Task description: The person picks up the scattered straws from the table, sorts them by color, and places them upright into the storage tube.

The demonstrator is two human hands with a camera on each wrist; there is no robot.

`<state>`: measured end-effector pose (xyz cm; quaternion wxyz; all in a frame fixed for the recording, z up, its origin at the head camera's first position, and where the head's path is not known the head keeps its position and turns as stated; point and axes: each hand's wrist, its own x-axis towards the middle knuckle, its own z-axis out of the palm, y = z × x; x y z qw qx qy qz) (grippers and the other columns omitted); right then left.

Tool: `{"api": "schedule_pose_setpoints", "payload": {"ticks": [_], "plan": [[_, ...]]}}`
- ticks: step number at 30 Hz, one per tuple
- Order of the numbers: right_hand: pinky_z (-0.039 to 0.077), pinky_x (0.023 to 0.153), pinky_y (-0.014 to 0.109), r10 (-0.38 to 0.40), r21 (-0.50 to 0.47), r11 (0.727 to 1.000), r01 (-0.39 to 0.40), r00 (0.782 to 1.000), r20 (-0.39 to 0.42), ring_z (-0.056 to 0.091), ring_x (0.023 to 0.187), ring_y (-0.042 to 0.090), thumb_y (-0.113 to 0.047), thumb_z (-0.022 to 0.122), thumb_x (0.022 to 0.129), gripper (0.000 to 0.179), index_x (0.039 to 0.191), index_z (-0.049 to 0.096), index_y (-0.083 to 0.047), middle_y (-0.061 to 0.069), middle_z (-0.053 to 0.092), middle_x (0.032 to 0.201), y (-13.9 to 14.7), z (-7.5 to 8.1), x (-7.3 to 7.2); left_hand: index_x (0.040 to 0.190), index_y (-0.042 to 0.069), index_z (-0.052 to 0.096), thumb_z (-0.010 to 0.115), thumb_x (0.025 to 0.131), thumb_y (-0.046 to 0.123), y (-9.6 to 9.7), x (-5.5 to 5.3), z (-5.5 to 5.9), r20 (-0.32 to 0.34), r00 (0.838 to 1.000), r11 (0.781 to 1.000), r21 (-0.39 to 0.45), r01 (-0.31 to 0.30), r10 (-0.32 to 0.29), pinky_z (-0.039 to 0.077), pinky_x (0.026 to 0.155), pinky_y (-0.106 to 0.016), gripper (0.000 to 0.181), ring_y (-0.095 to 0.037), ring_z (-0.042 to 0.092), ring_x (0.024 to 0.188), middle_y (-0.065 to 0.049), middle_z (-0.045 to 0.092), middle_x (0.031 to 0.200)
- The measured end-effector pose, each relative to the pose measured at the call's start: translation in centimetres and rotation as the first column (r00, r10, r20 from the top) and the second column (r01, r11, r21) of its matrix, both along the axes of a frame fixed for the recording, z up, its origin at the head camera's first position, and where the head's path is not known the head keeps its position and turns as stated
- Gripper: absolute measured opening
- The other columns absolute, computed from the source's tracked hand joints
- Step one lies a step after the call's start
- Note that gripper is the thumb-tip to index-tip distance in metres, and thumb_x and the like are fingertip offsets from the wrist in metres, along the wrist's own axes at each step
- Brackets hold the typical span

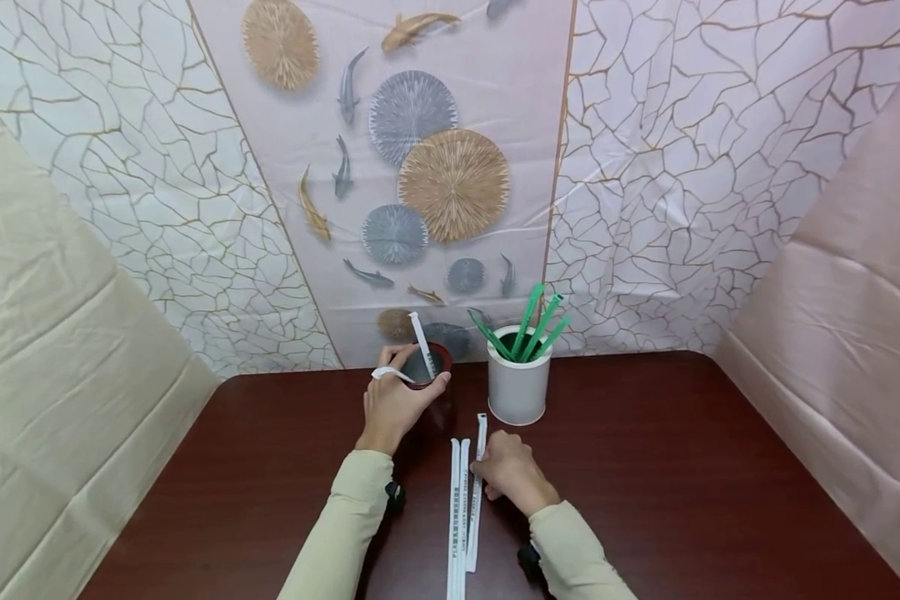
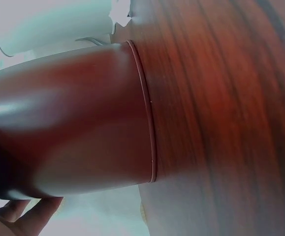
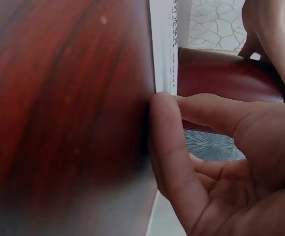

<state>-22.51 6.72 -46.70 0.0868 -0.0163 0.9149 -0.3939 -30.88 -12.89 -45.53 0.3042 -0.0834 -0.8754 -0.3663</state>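
Note:
My left hand [image 1: 401, 408] grips a dark red cup [image 2: 78, 128] near its rim, thumb on the near right side and fingers round the left. The cup stands upright on the table. Inside it one white paper-wrapped straw [image 1: 422, 337] leans up, and another white strip [image 1: 392, 373] sticks out over the left rim by the fingers. My right hand [image 1: 513, 471] pinches a white paper-wrapped straw [image 1: 482, 433] between thumb and finger, low over the tabletop. Just left of it, two similar wrapped straws [image 1: 453, 517] lie side by side, pointing away from me.
Right of the cup stands a light grey canister [image 1: 517, 392] with several green straws [image 1: 528, 321] in it. The dark red-brown wooden table [image 1: 645, 467] reaches back to a patterned cloth wall [image 1: 420, 275]. Beige cloth hangs along both sides.

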Motion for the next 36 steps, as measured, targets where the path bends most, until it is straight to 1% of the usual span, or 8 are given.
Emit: {"api": "schedule_pose_setpoints", "payload": {"ticks": [7, 13, 16, 20, 25, 28, 30, 36], "plan": [[0.049, 0.049, 0.031, 0.035, 0.197, 0.98, -0.015, 0.995, -0.097, 0.056, 0.037, 0.017, -0.003, 0.071, 0.09, 0.036, 0.057, 0.058, -0.007, 0.001, 0.052, 0.04, -0.7, 0.2, 0.6, 0.132, 0.026, 0.073, 0.081, 0.082, 0.064, 0.2, 0.0, -0.2, -0.013, 1.0, 1.0, 0.004, -0.001, 0.001, 0.051, 0.06, -0.041, 0.063, -0.026, 0.071, 0.082, 0.011, 0.059, 0.134], [0.053, 0.055, 0.043, 0.018, 0.318, 0.947, 0.044, 0.982, -0.189, 0.062, 0.057, 0.027, -0.007, 0.075, 0.08, 0.031, 0.057, 0.056, -0.009, 0.008, 0.056, 0.056, -1.1, -0.1, 0.4, 0.132, 0.026, 0.073, 0.081, 0.082, 0.064, 0.2, 0.2, -0.6, -0.015, 1.0, 1.0, 0.007, 0.012, -0.011, 0.054, 0.063, -0.041, 0.063, -0.025, 0.072, 0.086, 0.011, 0.059, 0.132], [0.051, 0.053, 0.043, 0.004, 0.314, 0.948, 0.06, 0.98, -0.201, 0.064, 0.06, 0.029, -0.01, 0.076, 0.08, 0.03, 0.058, 0.057, -0.009, 0.009, 0.058, 0.059, -0.7, 0.4, 0.5, 0.131, 0.026, 0.073, 0.082, 0.082, 0.064, 0.2, 0.3, -0.7, -0.018, 1.0, 1.0, 0.011, 0.008, -0.008, 0.054, 0.062, -0.041, 0.062, -0.024, 0.071, 0.083, 0.011, 0.059, 0.131], [0.044, 0.049, 0.036, 0.001, 0.235, 0.971, 0.047, 0.98, -0.198, 0.056, 0.051, 0.022, -0.011, 0.073, 0.084, 0.034, 0.056, 0.054, -0.011, 0.004, 0.053, 0.054, 0.4, 2.9, 1.0, 0.131, 0.026, 0.073, 0.082, 0.082, 0.063, 0.2, 0.2, -0.4, -0.018, 1.0, 1.0, 0.009, 0.005, -0.005, 0.053, 0.06, -0.04, 0.062, -0.024, 0.07, 0.082, 0.01, 0.059, 0.132], [0.039, 0.048, 0.031, -0.005, 0.149, 0.987, 0.051, 0.957, -0.29, 0.048, 0.051, 0.017, -0.009, 0.07, 0.087, 0.026, 0.066, 0.055, -0.01, -0.001, 0.048, 0.058, 1.6, 8.6, 2.0, 0.134, 0.025, 0.072, 0.08, 0.084, 0.065, 0.1, 0.0, -0.2, 0.002, 1.0, 1.0, 0.003, 0.019, -0.019, 0.052, 0.06, -0.036, 0.064, -0.02, 0.068, 0.081, 0.01, 0.057, 0.134], [0.043, 0.051, 0.032, 0.012, 0.126, 0.991, 0.041, 0.918, -0.395, 0.053, 0.055, 0.017, -0.006, 0.07, 0.089, 0.01, 0.085, 0.061, -0.007, 0.0, 0.057, 0.066, 1.9, 12.6, 2.7, 0.133, 0.025, 0.072, 0.08, 0.084, 0.066, 0.0, 0.0, -0.2, 0.004, 1.0, 1.0, 0.003, 0.022, -0.022, 0.05, 0.058, -0.035, 0.065, -0.019, 0.067, 0.079, 0.011, 0.057, 0.135], [0.048, 0.056, 0.034, 0.036, 0.101, 0.995, 0.015, 0.872, -0.488, 0.059, 0.06, 0.018, -0.003, 0.071, 0.09, 0.009, 0.095, 0.064, -0.005, 0.003, 0.065, 0.073, 1.9, 15.0, 2.7, 0.133, 0.024, 0.073, 0.08, 0.083, 0.066, 0.0, 0.0, -0.3, -0.005, 1.0, 1.0, 0.005, 0.021, -0.021, 0.05, 0.057, -0.035, 0.065, -0.019, 0.067, 0.077, 0.011, 0.057, 0.134], [0.062, 0.069, 0.042, 0.048, -0.034, 0.994, -0.106, 0.682, -0.729, 0.076, 0.079, 0.026, 0.0, 0.068, 0.095, 0.01, 0.104, 0.066, 0.0, 0.013, 0.076, 0.09, 0.9, 20.0, 1.2, 0.132, 0.024, 0.073, 0.082, 0.081, 0.065, 0.0, 0.0, -0.4, -0.026, 1.0, 1.0, 0.001, 0.005, -0.005, 0.051, 0.059, -0.037, 0.065, -0.022, 0.069, 0.08, 0.011, 0.059, 0.133]]}}
